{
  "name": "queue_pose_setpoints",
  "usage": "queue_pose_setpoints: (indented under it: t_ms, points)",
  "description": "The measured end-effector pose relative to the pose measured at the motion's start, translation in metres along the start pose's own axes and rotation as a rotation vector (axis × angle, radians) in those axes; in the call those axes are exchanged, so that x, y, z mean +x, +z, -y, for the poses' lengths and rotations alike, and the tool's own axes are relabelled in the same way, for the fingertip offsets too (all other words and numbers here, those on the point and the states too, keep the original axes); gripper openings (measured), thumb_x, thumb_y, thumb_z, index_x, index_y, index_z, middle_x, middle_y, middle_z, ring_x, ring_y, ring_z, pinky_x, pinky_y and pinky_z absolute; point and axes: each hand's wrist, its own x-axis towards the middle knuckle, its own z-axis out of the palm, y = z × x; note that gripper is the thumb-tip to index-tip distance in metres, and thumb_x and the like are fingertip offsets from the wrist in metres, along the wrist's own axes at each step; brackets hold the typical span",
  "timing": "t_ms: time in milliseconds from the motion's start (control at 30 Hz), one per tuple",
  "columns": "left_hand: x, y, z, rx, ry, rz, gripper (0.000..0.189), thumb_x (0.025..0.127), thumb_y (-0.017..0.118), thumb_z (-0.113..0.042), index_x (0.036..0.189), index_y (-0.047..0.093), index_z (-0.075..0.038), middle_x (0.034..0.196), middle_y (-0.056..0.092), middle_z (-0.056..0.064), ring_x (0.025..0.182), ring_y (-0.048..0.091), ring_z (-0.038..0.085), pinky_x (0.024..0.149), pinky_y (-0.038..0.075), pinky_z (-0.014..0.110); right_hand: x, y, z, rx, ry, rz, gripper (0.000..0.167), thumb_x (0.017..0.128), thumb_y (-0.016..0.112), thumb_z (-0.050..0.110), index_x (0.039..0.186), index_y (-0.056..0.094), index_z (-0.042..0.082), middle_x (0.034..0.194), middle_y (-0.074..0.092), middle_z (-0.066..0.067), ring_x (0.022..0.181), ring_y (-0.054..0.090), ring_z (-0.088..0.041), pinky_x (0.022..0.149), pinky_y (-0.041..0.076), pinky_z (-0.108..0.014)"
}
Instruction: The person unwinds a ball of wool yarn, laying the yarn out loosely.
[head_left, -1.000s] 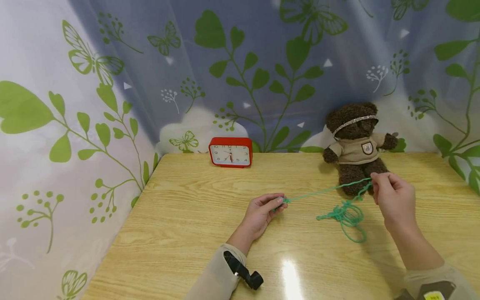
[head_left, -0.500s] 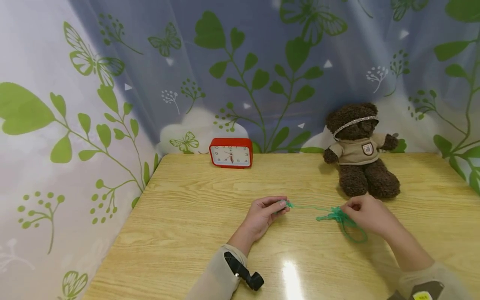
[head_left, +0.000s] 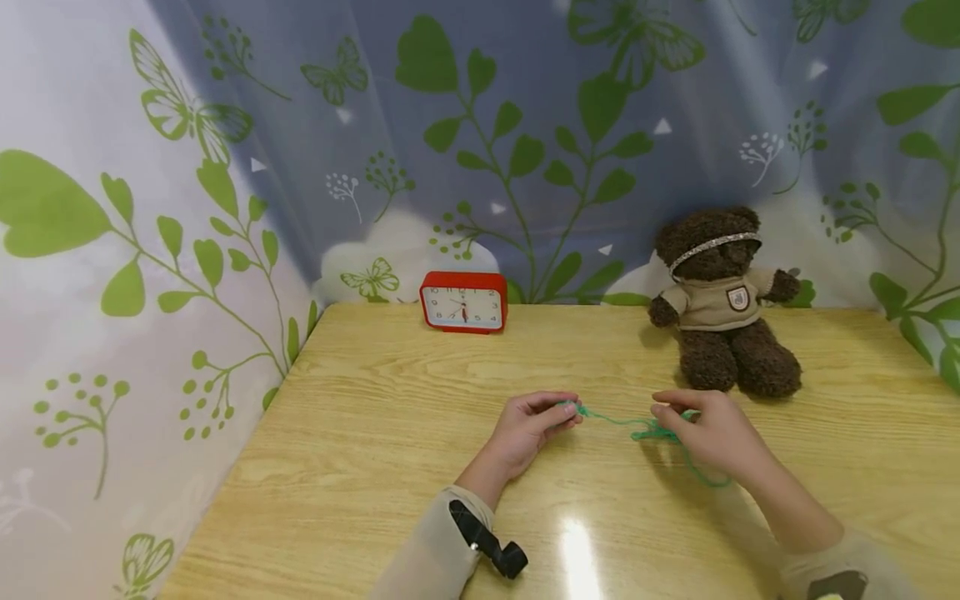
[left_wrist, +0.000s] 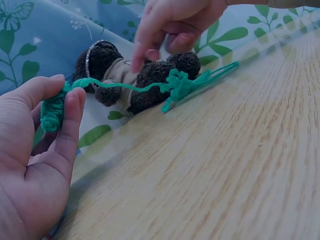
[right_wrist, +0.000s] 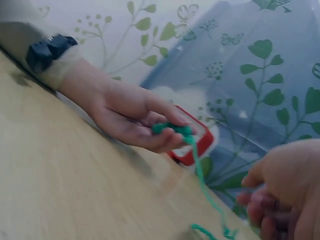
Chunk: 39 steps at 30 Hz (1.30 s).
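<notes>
Left hand (head_left: 525,433) pinches knobbly green yarn bundle (left_wrist: 53,107); right hand (head_left: 716,429), fingers loose, holding nothing, hovers above tangled green yarn (left_wrist: 179,87) in front of beige-shirted brown plush bear (head_left: 720,304).

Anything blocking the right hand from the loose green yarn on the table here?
Nothing visible stands between the right hand and the loose green yarn; the left wrist view shows only a gap. The brown teddy bear sits beyond them, out of the way.

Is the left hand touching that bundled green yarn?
Touching. The left wrist view shows the left hand pinching the bundled green yarn between its thumb and fingers.
</notes>
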Motion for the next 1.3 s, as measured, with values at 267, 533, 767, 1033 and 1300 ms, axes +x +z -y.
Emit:
queue_pose_setpoints:
  t_ms: [267,533,767,1033,1300]
  points:
    - [-0.002,0.002,0.000,0.029,-0.015,0.006,0.031,0.094,0.063,0.004,0.123,0.061,0.014,0.101,0.072,0.000,0.089,0.071,0.010,0.091,0.059,0.024,0.000,0.030,0.009,0.377,-0.085,0.210,0.062,0.104,0.055,0.029,0.154,0.033,-0.001,0.125,0.066,-0.023,0.060,0.063,-0.021,0.051,0.054,-0.032]
    - [-0.003,0.003,-0.001,0.063,-0.031,0.060,0.031,0.094,0.064,0.003,0.122,0.061,0.016,0.104,0.073,0.001,0.092,0.071,0.009,0.092,0.060,0.025,-0.001,0.047,0.014,0.408,-0.102,0.302,0.059,0.104,0.053,0.032,0.153,0.035,0.004,0.137,0.059,-0.025,0.072,0.071,-0.026,0.059,0.059,-0.034]
    - [-0.002,0.004,-0.002,0.076,-0.036,0.068,0.034,0.094,0.064,0.004,0.124,0.058,0.019,0.106,0.072,0.002,0.090,0.071,0.009,0.090,0.060,0.025,0.000,0.049,0.014,0.386,-0.094,0.193,0.038,0.103,0.056,0.030,0.124,0.062,-0.002,0.114,0.071,-0.022,0.067,0.070,-0.022,0.057,0.059,-0.034]
    - [-0.002,0.003,-0.002,0.074,-0.037,0.065,0.034,0.094,0.063,0.005,0.123,0.057,0.020,0.105,0.072,0.004,0.088,0.072,0.010,0.090,0.060,0.026,-0.002,0.043,0.017,0.426,-0.066,0.058,0.033,0.105,0.054,0.026,0.109,0.063,-0.005,0.089,0.068,-0.010,0.060,0.061,-0.020,0.052,0.055,-0.033]
    - [-0.003,0.003,-0.003,0.068,-0.043,0.063,0.034,0.094,0.062,0.007,0.124,0.055,0.022,0.103,0.072,0.002,0.086,0.072,0.009,0.088,0.060,0.024,-0.003,0.030,0.016,0.525,-0.096,-0.106,0.022,0.105,0.050,0.015,0.097,0.062,-0.002,0.074,0.060,0.002,0.053,0.051,-0.015,0.047,0.047,-0.032]
